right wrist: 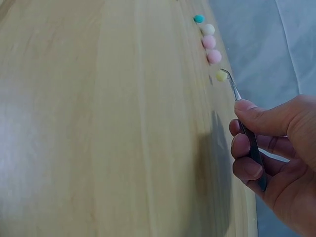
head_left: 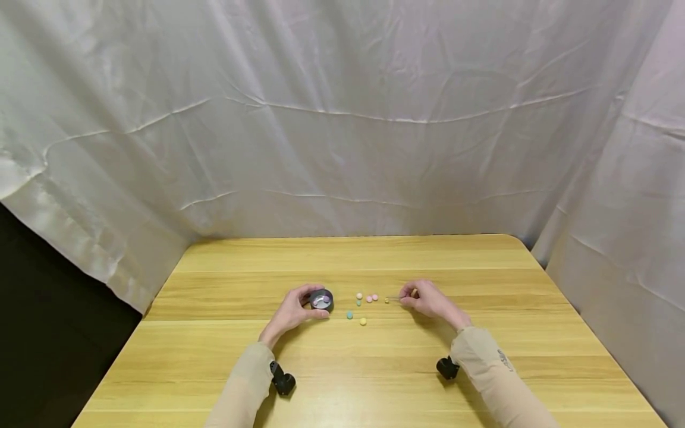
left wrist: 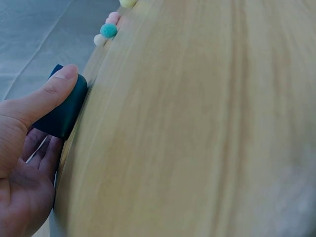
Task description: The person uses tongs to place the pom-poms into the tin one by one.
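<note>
My left hand (head_left: 293, 309) holds a small dark round container (head_left: 329, 302) on the table, thumb on the near side and fingers on the far side. A few pompoms, at least one purplish, show inside it in the head view. In the left wrist view the thumb lies against its dark wall (left wrist: 69, 111). My right hand (head_left: 428, 299) pinches a pair of bent-tip tweezers (right wrist: 254, 150) between thumb and fingers. At the tweezers' tips is a yellow pompom (right wrist: 220, 76), its shadow slightly apart from it. Two pink pompoms (right wrist: 214, 57) sit just beyond.
Between the hands, more small pompoms lie on the wooden table (head_left: 342, 368): a white one (head_left: 359, 295), teal ones (head_left: 349, 315) and another yellow one (head_left: 363, 321). A pale curtain (head_left: 342, 148) hangs behind the table's far edge.
</note>
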Demonstrator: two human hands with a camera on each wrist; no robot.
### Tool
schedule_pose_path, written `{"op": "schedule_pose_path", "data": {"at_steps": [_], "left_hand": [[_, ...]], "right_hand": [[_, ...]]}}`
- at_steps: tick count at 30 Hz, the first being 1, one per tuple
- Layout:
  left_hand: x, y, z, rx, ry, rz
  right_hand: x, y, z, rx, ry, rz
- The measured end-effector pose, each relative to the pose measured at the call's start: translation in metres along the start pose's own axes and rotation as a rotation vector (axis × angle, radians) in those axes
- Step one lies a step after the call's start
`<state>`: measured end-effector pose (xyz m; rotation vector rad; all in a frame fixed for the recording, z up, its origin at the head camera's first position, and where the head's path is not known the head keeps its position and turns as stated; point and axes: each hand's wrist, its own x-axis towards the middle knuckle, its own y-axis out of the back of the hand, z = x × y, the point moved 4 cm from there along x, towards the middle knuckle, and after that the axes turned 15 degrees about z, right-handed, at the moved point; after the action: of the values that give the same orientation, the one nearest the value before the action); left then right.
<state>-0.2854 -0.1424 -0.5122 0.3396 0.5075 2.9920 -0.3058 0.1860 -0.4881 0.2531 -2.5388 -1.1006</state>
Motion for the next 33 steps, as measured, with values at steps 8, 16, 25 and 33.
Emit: {"op": "schedule_pose_path", "data": {"at_steps": [8,16,25,33], "left_hand": [[0.0,0.0,-0.001,-0.012,-0.008,-0.002],[0.0,0.0,-0.003,0.003,-0.002,0.011],[0.0,0.0,-0.004,0.0,0.004,0.002],[0.0,0.001,-0.003,-0.004,0.001,0.003]], "right_hand": [[0.002,0.001,-0.01,0.022,-0.024,-0.009],[0.01,-0.004,-0.025,0.039,-0.008,-0.013],[0.021,-0.015,-0.044,-0.003,0.025,0.006],[0.029,-0.029,-0.064,0.03,0.047,-0.022]]}}
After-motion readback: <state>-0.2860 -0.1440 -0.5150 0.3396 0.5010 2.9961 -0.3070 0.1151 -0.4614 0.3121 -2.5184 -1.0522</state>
